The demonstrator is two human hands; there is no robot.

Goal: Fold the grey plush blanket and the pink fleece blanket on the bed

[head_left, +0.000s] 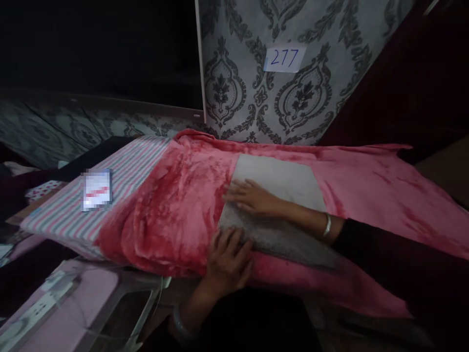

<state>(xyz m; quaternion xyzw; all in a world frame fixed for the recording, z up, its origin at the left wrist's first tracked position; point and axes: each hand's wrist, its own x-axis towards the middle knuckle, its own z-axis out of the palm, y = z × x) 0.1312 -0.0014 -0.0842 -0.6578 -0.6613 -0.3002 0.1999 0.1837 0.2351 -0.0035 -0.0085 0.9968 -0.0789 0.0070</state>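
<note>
Pink plush fabric (183,205) lies under a gray cloth (278,173), right hand (252,199) spread upon it, left hand (229,259) splayed at its edge.

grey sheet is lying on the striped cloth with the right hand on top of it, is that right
Not quite: the head view shows the grey sheet lying on the pink blanket; the striped cloth is off to the left. The right hand is on top of the sheet, as you say.
</note>
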